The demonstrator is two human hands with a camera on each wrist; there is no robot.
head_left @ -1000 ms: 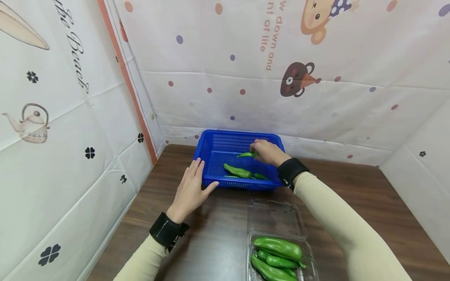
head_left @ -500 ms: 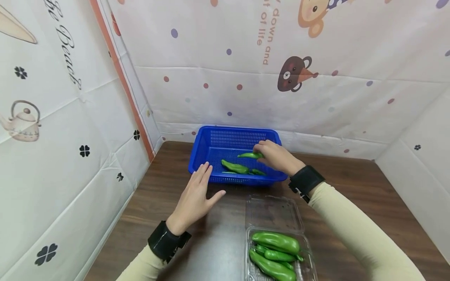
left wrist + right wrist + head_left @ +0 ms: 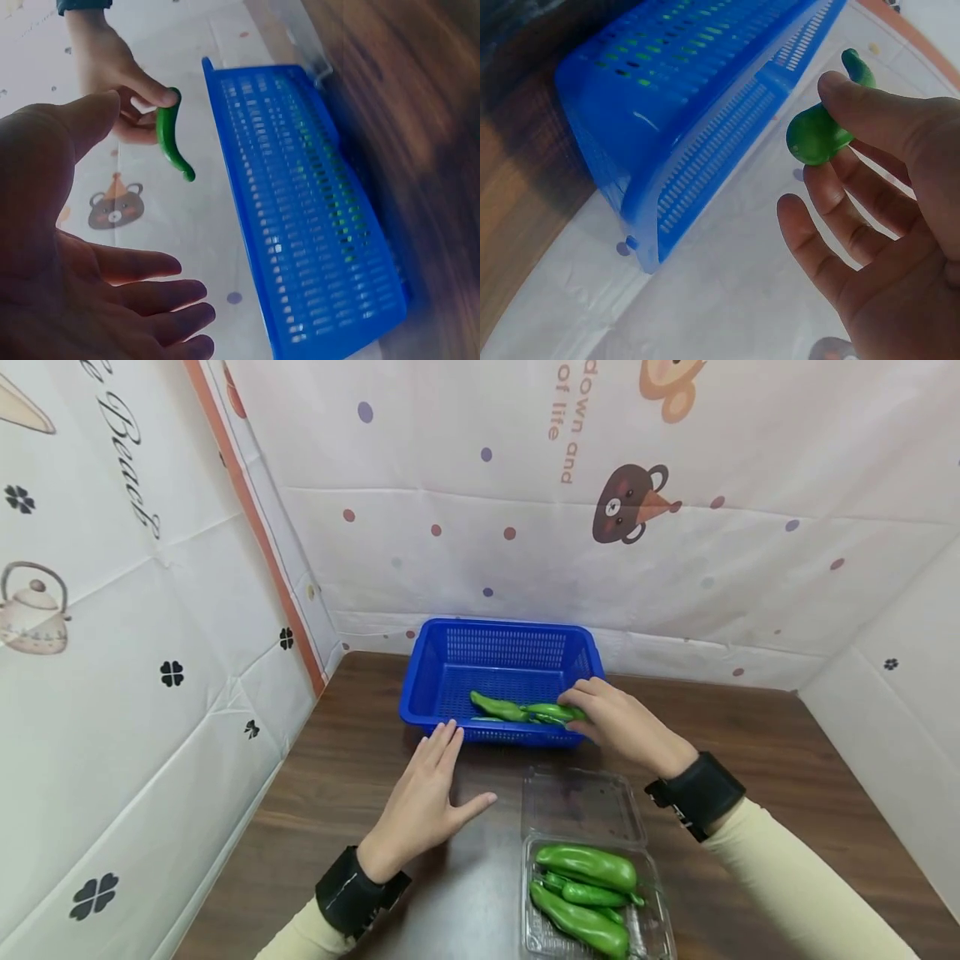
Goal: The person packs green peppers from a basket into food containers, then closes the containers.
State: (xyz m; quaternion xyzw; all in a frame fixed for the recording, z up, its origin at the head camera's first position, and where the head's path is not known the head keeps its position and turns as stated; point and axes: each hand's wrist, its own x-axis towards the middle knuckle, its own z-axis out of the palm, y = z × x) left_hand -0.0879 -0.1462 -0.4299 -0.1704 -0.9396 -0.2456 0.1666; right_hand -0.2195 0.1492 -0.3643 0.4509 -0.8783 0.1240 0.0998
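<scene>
Over blue perforated plastic basket [image 3: 498, 653], right hand [image 3: 619, 724] pinches slim green pepper [image 3: 553, 712] w/ thumb+forefinger; left hand [image 3: 424, 802] flat, grip released, near basket front.

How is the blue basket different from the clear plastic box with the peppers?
The blue perforated plastic basket is opaque, lidless and stands at the table's far edge; the clear plastic clamshell box is see-through, has a hinged lid lying open and sits nearer the person. The basket is larger. Both hold green peppers.
</scene>
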